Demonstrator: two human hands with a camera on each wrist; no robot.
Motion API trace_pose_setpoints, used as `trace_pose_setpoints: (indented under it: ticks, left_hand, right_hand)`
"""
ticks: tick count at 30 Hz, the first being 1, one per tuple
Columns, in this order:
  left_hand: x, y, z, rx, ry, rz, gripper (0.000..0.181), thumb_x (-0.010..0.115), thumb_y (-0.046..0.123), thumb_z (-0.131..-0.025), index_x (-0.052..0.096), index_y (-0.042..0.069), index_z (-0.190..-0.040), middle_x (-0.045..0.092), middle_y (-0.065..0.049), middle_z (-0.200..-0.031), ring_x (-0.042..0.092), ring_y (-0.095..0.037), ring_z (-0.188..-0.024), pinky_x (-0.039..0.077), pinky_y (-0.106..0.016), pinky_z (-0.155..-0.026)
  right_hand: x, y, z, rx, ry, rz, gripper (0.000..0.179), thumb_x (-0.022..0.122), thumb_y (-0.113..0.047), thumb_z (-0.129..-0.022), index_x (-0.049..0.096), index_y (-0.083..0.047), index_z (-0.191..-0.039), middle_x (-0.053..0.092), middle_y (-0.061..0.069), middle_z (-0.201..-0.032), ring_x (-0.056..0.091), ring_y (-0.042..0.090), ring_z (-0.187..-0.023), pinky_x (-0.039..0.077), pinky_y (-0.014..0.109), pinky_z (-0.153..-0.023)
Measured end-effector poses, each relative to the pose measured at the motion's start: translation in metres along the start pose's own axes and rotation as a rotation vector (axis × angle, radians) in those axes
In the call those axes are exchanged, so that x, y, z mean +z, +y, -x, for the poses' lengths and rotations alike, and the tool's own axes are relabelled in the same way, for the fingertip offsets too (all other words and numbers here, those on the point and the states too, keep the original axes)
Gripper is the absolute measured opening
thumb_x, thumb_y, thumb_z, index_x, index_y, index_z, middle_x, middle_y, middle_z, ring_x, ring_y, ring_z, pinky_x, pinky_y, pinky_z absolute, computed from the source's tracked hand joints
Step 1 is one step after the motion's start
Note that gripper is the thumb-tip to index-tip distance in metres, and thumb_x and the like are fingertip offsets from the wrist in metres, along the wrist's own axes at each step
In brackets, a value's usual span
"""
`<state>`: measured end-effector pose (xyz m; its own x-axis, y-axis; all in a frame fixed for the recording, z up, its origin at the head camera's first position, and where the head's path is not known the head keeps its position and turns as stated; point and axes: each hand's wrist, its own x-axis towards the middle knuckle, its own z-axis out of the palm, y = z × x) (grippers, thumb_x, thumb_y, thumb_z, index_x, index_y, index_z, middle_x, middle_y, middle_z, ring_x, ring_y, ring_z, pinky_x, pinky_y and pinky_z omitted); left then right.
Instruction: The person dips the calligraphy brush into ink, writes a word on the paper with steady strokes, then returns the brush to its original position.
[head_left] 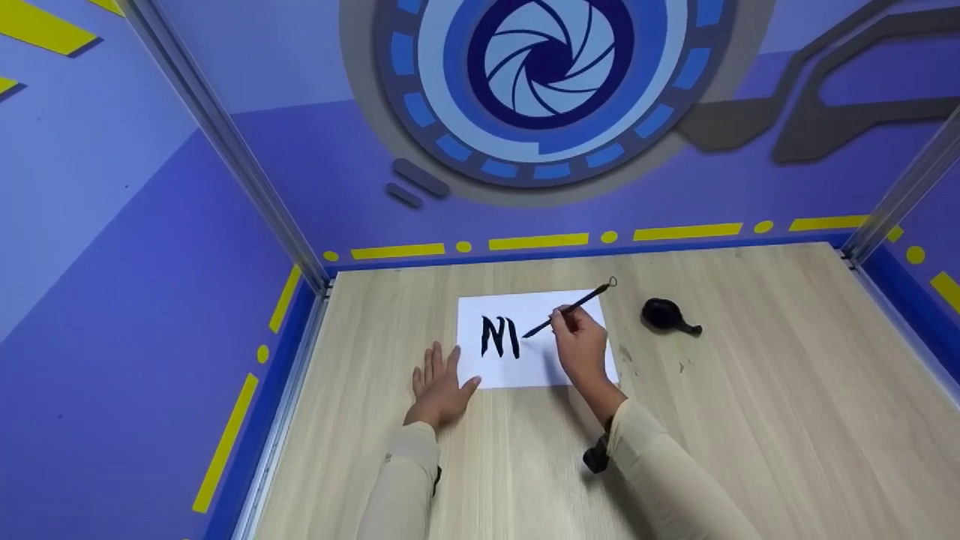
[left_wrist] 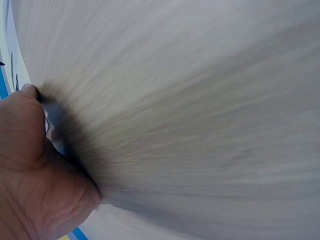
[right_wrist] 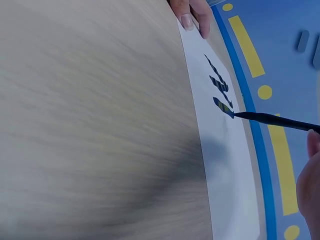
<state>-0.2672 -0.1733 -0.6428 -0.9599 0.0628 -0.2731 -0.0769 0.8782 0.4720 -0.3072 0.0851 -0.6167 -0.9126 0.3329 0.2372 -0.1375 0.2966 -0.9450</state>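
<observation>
A dark writing brush point(head_left: 585, 298) slants in my right hand point(head_left: 581, 346), pinched between thumb and fingers. Its tip is close to the right of the last black stroke on a white sheet of paper point(head_left: 547, 367). Bold wet-looking ink strokes point(head_left: 500, 337) stand on the sheet's left half; in the right wrist view the brush point(right_wrist: 280, 121) points at the end of one stroke. My left hand point(head_left: 442, 386) lies flat with fingers spread at the sheet's lower left edge, its thumb on the corner. In the left wrist view only the heel and thumb of this hand point(left_wrist: 35, 165) show.
A small black ink dish with a handle point(head_left: 664, 315) sits on the wooden table point(head_left: 765, 390) to the right of the paper. Dark smudges mark the wood near it. Blue and purple panels point(head_left: 300, 172) with yellow dashes stand along the table's back and sides.
</observation>
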Motion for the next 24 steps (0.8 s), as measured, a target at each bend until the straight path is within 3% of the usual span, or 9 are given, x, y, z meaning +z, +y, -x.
trace_pose_setpoints:
  ticks: [9, 24]
  left_hand:
    - [-0.0006, -0.0018, -0.0004, 0.011, -0.010, 0.009, 0.078, 0.049, 0.054, -0.111, 0.016, 0.020, -0.173, -0.010, -0.017, -0.182, -0.011, -0.037, -0.170, -0.005, -0.063, -0.135]
    - [0.0016, -0.0015, -0.0033, 0.007, -0.008, 0.005, 0.078, 0.048, 0.055, -0.111, 0.017, 0.020, -0.173, -0.010, -0.018, -0.182, -0.010, -0.039, -0.170, -0.005, -0.064, -0.135]
  right_hand:
    - [-0.0033, 0.0021, 0.0044, -0.041, 0.011, 0.034, 0.015, 0.071, -0.023, -0.102, 0.080, -0.011, -0.103, 0.081, 0.008, -0.095, 0.069, 0.019, -0.085, 0.053, 0.026, -0.074]
    - [-0.0094, 0.0043, 0.0044, -0.025, 0.047, 0.040, 0.018, 0.072, -0.026, -0.102, 0.080, -0.010, -0.104, 0.081, 0.008, -0.095, 0.070, 0.019, -0.085, 0.052, 0.024, -0.075]
